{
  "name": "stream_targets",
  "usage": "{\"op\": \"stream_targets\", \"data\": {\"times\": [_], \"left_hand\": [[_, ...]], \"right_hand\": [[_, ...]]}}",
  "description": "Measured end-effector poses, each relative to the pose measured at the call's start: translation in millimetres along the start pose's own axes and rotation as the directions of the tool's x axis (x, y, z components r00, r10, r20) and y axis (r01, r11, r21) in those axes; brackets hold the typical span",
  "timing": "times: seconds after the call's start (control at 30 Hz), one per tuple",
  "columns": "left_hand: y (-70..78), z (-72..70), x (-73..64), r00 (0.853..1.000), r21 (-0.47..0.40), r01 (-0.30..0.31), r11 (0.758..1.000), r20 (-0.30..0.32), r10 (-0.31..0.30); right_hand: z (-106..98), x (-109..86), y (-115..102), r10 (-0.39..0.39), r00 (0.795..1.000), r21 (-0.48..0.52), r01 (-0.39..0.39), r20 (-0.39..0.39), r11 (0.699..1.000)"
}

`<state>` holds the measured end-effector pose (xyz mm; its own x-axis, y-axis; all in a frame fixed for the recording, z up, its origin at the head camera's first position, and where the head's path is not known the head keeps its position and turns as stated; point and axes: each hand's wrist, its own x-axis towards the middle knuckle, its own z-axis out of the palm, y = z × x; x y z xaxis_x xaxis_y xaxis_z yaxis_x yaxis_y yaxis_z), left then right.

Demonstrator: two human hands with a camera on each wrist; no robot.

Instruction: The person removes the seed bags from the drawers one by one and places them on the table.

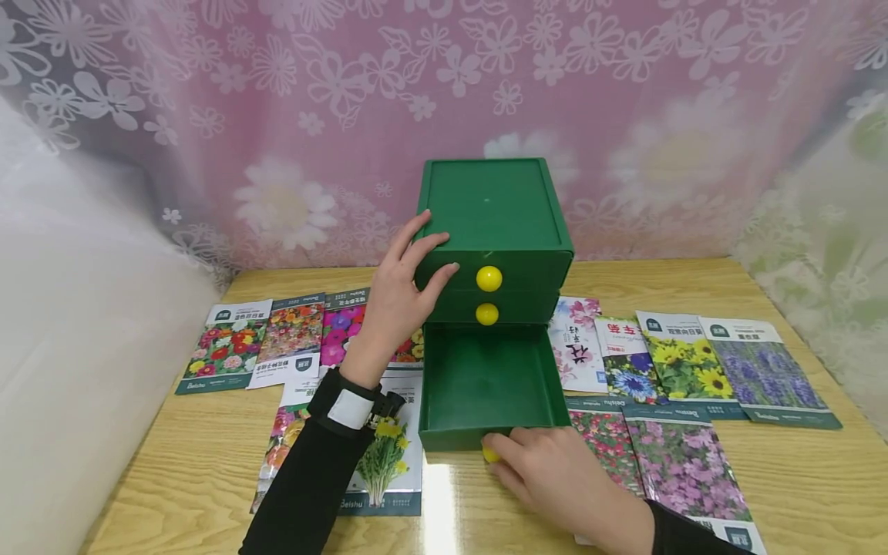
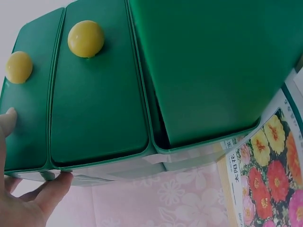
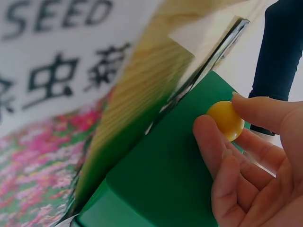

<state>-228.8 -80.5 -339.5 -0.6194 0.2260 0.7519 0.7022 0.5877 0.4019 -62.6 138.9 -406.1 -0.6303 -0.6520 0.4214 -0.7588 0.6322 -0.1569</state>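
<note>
A green cabinet [image 1: 489,204] with three stacked drawers stands at the middle of the table. Its bottom drawer [image 1: 489,378] is pulled out, with a bare green floor. My right hand [image 1: 555,470] pinches that drawer's round yellow knob [image 3: 226,121] between thumb and fingers. Against the cabinet's upper left edge rests my left hand [image 1: 405,289], fingers spread, thumb on the front of the top drawer [image 2: 28,113]. In the left wrist view, its other fingers touch the side. The upper two drawers are closed, their yellow knobs [image 1: 489,278] showing.
Flower seed packets lie on both sides: several at left, including a zinnia-like one [image 1: 225,343] and one with yellow blooms [image 1: 381,462], and several at right, including a purple-flowered one [image 1: 770,374] and a pink one [image 1: 687,462]. A floral curtain [image 1: 388,116] hangs behind the wooden table [image 1: 187,455].
</note>
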Motion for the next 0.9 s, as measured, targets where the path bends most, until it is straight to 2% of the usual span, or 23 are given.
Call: {"op": "stream_targets", "data": {"times": [0.23,0.6,0.9], "left_hand": [[0.3,0.9,-0.1,1.0,-0.008,-0.001,1.0,-0.013,0.001],[-0.4,1.4,-0.4,1.0,-0.01,0.0,1.0,-0.012,0.0],[-0.7,1.5,-0.1,0.999,-0.004,-0.027,1.0,-0.028,0.027]], "right_hand": [[-5.7,8.4,0.9,0.012,1.0,-0.004,-0.012,-0.002,1.0],[-7.5,19.5,6.2,0.06,0.997,-0.015,-0.059,0.057,0.998],[-9.3,29.6,11.6,0.046,0.998,-0.028,-0.044,0.044,0.999]]}}
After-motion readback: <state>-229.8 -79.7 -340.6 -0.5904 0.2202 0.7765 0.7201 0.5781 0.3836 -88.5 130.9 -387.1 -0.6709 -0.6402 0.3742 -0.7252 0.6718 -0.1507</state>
